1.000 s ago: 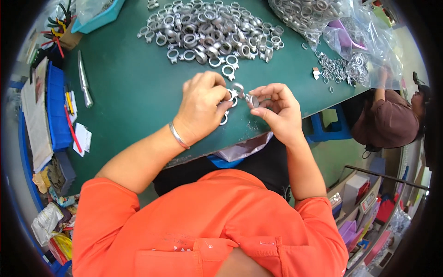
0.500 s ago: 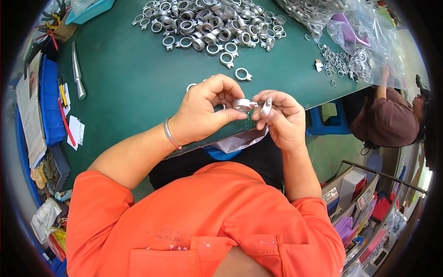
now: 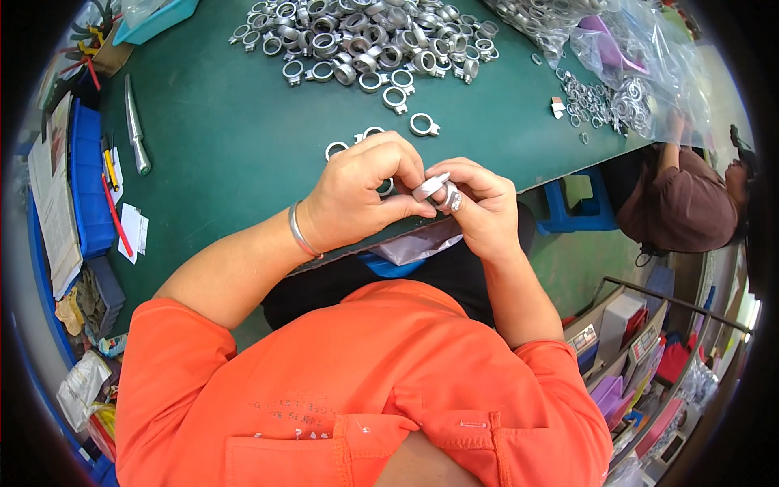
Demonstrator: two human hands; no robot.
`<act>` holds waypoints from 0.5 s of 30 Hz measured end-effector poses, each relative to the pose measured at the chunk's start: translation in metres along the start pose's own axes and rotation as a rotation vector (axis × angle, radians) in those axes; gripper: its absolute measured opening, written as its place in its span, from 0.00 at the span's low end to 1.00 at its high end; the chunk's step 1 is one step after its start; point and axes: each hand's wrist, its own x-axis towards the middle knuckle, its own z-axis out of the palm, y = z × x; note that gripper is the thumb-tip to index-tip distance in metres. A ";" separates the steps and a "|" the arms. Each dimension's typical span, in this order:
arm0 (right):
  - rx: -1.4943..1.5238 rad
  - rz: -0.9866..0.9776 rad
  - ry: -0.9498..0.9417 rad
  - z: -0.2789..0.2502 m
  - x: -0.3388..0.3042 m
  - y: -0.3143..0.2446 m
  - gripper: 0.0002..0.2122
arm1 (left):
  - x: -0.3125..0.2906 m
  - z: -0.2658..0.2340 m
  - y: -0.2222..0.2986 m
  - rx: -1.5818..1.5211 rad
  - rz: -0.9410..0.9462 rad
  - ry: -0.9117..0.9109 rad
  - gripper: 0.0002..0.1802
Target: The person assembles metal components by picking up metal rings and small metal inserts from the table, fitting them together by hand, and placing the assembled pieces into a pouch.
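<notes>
My left hand (image 3: 357, 188) is closed, its thumb and fingertips pinching a silver metal ring with a small lug (image 3: 430, 187). Fingers of my right hand (image 3: 487, 207) press on the same ring from the other side. A second silver metal piece (image 3: 453, 198) sits against my right thumb; whether it encircles the thumb I cannot tell. Both hands meet just above the front edge of the green table (image 3: 227, 154). Beyond them lie loose lugged rings (image 3: 423, 124), and my left hand partly covers a few.
A big heap of lugged rings (image 3: 365, 40) lies at the back. Thin small rings (image 3: 596, 101) and plastic bags (image 3: 649, 57) are at the right, near a seated person (image 3: 686, 199). A tapered metal rod (image 3: 135, 126) and blue bin (image 3: 91, 178) stand left.
My right hand has moved left toward my left hand. The ring and the second piece, apart before, now touch or overlap, with the ring tilted.
</notes>
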 end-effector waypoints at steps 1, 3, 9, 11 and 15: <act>-0.001 -0.001 0.001 -0.001 0.000 0.000 0.09 | 0.000 0.000 0.000 0.011 -0.004 -0.009 0.15; -0.018 -0.007 0.001 -0.001 -0.002 0.002 0.08 | 0.000 0.000 0.002 0.022 -0.008 -0.021 0.16; 0.037 0.154 0.044 -0.005 -0.007 0.002 0.09 | 0.003 -0.001 0.005 -0.018 0.003 -0.084 0.13; 0.037 0.206 0.084 -0.001 -0.007 -0.006 0.08 | 0.002 0.000 0.004 -0.016 -0.017 -0.082 0.12; -0.092 0.259 0.124 -0.002 -0.016 -0.014 0.05 | -0.001 0.000 0.003 -0.023 -0.089 -0.003 0.12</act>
